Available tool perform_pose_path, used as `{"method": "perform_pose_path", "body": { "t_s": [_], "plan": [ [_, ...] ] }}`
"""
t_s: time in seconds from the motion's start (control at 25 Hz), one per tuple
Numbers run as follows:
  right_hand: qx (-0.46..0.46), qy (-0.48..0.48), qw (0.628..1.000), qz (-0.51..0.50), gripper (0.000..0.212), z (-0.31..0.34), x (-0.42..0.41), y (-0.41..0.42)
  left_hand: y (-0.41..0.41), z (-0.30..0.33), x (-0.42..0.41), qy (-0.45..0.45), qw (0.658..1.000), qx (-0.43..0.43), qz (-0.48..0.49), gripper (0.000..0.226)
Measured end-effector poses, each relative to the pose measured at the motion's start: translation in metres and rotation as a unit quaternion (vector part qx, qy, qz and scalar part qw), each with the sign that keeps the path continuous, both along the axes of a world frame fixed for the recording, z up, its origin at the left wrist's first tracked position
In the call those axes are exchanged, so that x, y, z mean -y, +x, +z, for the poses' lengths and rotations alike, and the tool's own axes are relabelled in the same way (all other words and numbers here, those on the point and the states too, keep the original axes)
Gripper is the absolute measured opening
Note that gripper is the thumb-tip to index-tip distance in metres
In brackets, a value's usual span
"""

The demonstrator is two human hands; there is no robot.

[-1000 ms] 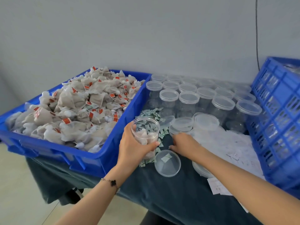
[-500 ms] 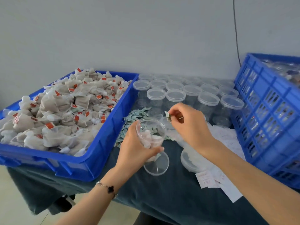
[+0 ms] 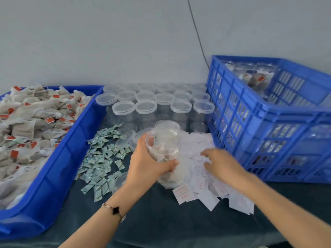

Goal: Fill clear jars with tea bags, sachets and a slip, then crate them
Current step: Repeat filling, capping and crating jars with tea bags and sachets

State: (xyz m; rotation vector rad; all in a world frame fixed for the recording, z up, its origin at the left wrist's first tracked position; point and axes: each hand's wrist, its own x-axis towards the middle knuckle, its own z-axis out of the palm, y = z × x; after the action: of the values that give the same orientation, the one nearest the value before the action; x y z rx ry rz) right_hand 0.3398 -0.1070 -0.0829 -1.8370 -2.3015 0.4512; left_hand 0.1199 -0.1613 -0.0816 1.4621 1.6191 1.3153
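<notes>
Order big to small: crate [image 3: 265, 111] sits just right of my right hand, rigid plastic, filled jars already in it; take it by the rim if it needs shifting. Open jar [image 3: 162, 149] is in my left hand [image 3: 145, 165], fingers wrapped round the wall mid-height, held above the table, tea bags inside. Judging it light, thin-walled, slick and a bit squashy, so grip low on the wall, not the rim, and don't squeeze. Slips [image 3: 198, 185] lie in a loose pile under and just in front of my right hand [image 3: 220, 163]; fingers spread on them, nothing pinched that I can see, blur hides the tips. Paper is flimsy, sticks in stacks: peel one by an edge.
</notes>
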Motion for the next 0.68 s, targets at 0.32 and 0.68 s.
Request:
{"method": "perform_pose_path", "body": {
  "t_s": [0.32,0.68],
  "plan": [
    [0.137,0.071,0.986,0.058,0.027,-0.070,0.006,0.021,0.026,0.002,-0.021,-0.004,0.999,0.030,-0.024,0.091],
    [0.085,0.056,0.994,0.033,0.032,-0.068,-0.007,0.013,0.024,0.002,-0.025,-0.004,0.999,0.030,-0.044,0.103]
  ]
}}
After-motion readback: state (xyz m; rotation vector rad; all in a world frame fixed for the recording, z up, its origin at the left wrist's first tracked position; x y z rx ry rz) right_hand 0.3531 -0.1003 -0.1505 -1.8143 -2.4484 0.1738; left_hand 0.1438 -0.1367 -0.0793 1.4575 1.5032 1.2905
